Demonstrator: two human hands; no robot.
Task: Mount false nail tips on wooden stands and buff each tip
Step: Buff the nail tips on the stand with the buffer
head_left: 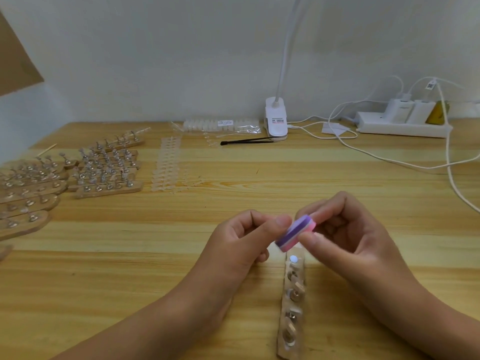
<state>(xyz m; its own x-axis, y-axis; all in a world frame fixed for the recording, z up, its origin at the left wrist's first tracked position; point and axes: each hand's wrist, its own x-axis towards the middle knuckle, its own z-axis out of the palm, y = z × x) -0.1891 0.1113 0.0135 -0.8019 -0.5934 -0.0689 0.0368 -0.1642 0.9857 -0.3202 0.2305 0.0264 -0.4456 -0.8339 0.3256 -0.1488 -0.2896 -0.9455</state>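
Your right hand [345, 229] pinches the buffer [293, 233]; left hand [244, 237] curled, contents hidden. Hard rubbing could knock the buffer loose.

A pale, plain wall [181, 48] fills the upper half. Below it, a light wooden table [130, 255] with striped grain spans the view. At 12 o'clock, a white clip lamp [276, 120] stands at the table's far edge, its neck rising out of view. At 2 o'clock lies a white power strip [402, 127], white cables [389, 158] trailing from it.
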